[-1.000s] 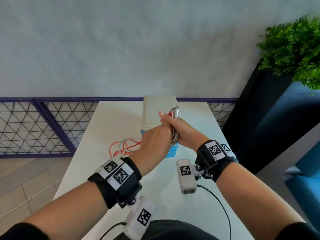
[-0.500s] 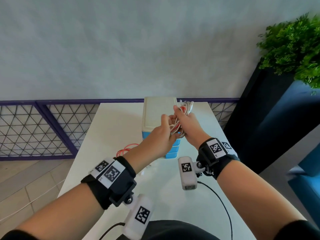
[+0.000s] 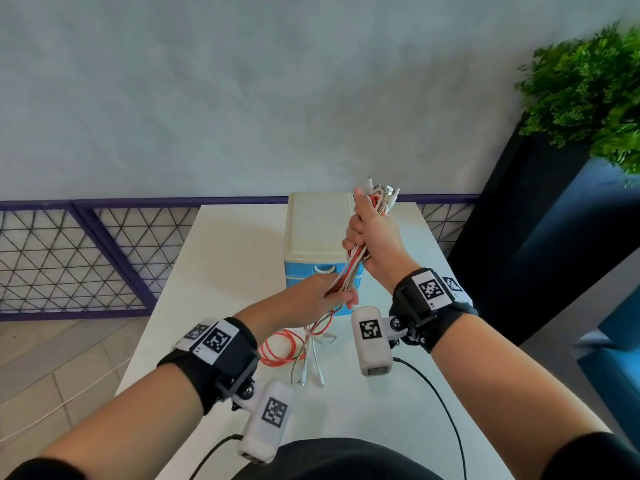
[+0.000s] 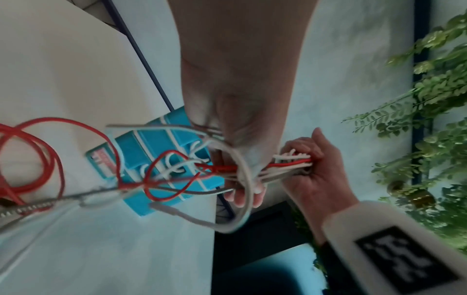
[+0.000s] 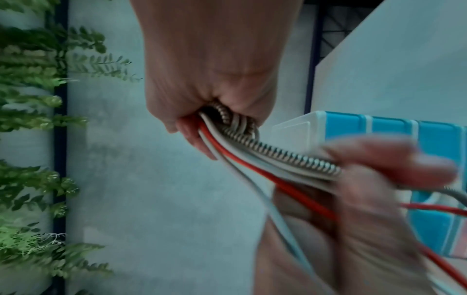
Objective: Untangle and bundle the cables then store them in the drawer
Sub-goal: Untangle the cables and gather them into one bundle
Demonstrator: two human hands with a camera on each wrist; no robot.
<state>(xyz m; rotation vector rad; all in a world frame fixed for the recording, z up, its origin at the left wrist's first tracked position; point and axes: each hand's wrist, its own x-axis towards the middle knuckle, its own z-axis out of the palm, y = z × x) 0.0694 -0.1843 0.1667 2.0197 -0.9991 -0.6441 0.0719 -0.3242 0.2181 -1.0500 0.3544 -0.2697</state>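
Note:
Red, white and metal-spring cables [image 3: 350, 271] stretch taut between my two hands above the table. My right hand [image 3: 363, 233] is raised and grips the bundle's upper part, with plug ends [image 3: 382, 195] sticking out above the fist. Lower and nearer me, my left hand [image 3: 337, 297] grips the same strands. Their loose tails [image 3: 298, 351] trail onto the white table [image 3: 221, 271]. Behind the hands stands the blue drawer unit [image 3: 317, 233] with a cream top, its drawers closed. The left wrist view shows tangled loops [image 4: 161, 169] hanging from my left hand [image 4: 242, 191]. In the right wrist view my right hand [image 5: 202, 119] clamps the cables [image 5: 267, 155].
A black planter with a green plant [image 3: 588, 91] stands right of the table. A purple-framed mesh railing [image 3: 86, 258] runs behind and to the left. The wrist camera leads [image 3: 440, 403] hang over the table's near edge.
My right hand has risen with the top of the bundle. My left hand has slid down the strands toward me, and the cables now run straight between the hands.

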